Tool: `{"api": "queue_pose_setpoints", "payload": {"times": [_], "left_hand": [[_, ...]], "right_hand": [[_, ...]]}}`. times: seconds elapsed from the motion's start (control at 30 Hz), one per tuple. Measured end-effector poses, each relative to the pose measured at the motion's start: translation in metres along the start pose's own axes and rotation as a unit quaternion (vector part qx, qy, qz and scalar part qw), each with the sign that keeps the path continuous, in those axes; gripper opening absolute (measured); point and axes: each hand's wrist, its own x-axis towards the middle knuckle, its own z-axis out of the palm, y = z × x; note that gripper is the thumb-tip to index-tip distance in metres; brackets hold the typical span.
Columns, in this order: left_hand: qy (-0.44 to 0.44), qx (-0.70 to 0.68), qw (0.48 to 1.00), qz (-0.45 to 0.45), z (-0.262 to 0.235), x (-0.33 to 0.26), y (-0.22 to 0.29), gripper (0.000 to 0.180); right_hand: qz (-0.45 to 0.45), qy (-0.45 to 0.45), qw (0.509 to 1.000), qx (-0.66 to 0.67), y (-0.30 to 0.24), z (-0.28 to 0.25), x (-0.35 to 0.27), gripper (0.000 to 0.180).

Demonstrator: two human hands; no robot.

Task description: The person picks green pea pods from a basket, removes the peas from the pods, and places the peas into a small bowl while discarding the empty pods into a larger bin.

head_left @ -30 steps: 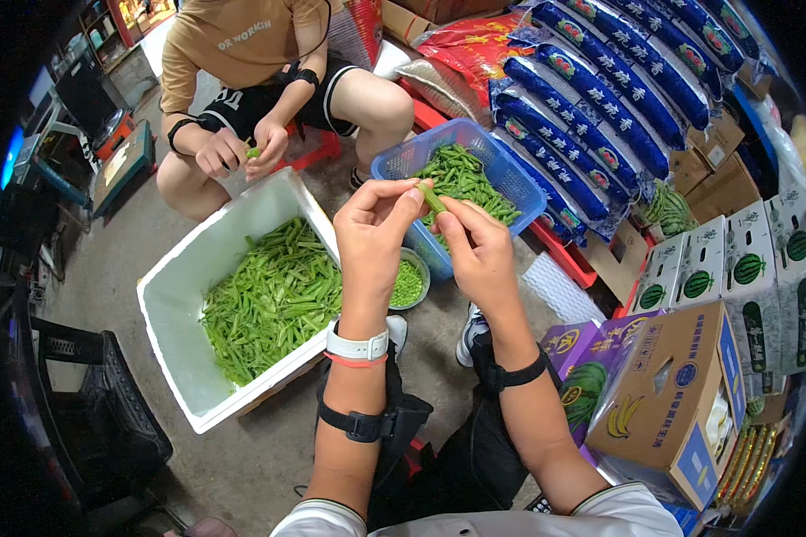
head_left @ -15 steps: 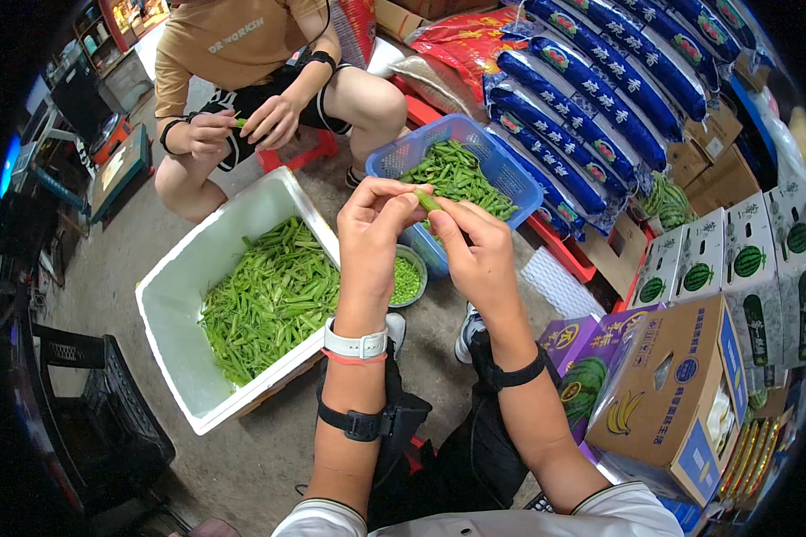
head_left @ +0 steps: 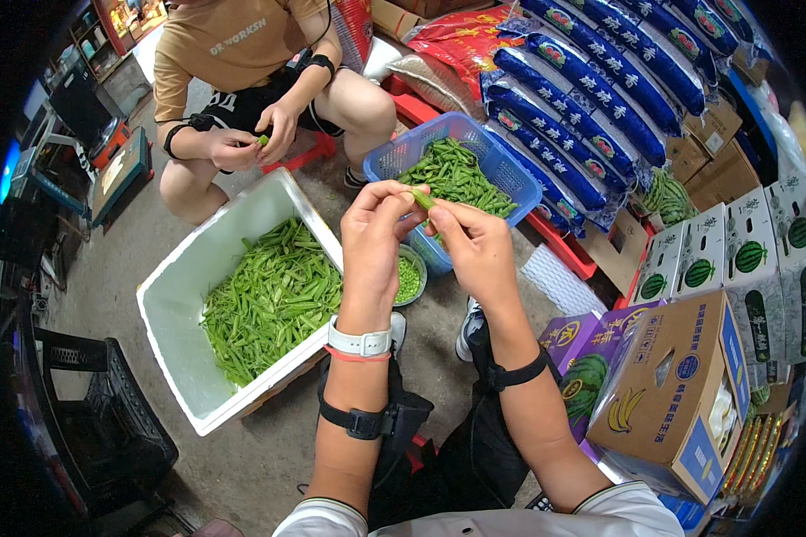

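Note:
Between both my hands is one green pea pod (head_left: pixel 424 199), pinched at either end. My left hand (head_left: pixel 373 234) has its fingers closed on the near-left end, and my right hand (head_left: pixel 473 243) grips the other end with thumb and forefinger. Just beyond them stands a blue plastic basket (head_left: pixel 521 176) of whole pods. Partly hidden behind my left wrist, a bowl of shelled green peas (head_left: pixel 408 279) sits on the floor. To the left, a white foam box (head_left: pixel 172 324) holds a heap of green pods (head_left: pixel 273 304).
Across from me a seated person (head_left: pixel 242 63) handles a green pod. Blue packaged sacks (head_left: pixel 591 89) are stacked at the far right. A brown carton (head_left: pixel 658 394) and white cartons (head_left: pixel 703 259) stand at right. A black plastic chair (head_left: pixel 107 421) is at left.
My hands stay nearly in place, both still on the pod. The person opposite has lowered their hands slightly and shifted them rightward with a pod.

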Motion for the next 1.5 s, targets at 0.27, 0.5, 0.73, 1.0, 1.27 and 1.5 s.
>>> {"api": "queue_pose_setpoints", "payload": {"times": [0.27,0.5,0.73,1.0,1.27,1.5], "left_hand": [[0.013,0.028,0.999,-0.032,-0.006,0.003,-0.009,0.006],[0.037,0.015,0.998,-0.041,-0.007,0.004,-0.011,0.008],[0.063,0.071,0.995,-0.033,0.001,0.001,-0.006,0.014],[0.022,0.077,0.997,-0.002,-0.004,0.001,-0.01,0.018],[0.057,0.094,0.994,0.01,-0.004,0.001,-0.009,0.017],[0.079,0.128,0.988,0.018,-0.006,0.0,-0.007,0.015]], "right_hand": [[0.106,-0.027,0.99,0.085,0.015,-0.006,0.002,0.023],[0.143,-0.071,0.976,0.15,0.016,-0.012,0.007,0.03],[0.152,-0.059,0.979,0.124,0.019,-0.01,0.009,0.033],[0.08,-0.033,0.995,0.039,0.018,-0.003,0.007,0.027],[-0.016,-0.012,0.999,-0.044,0.02,0.001,0.005,0.021],[-0.101,0.003,0.983,-0.151,0.008,0.006,0.002,0.019]]}}
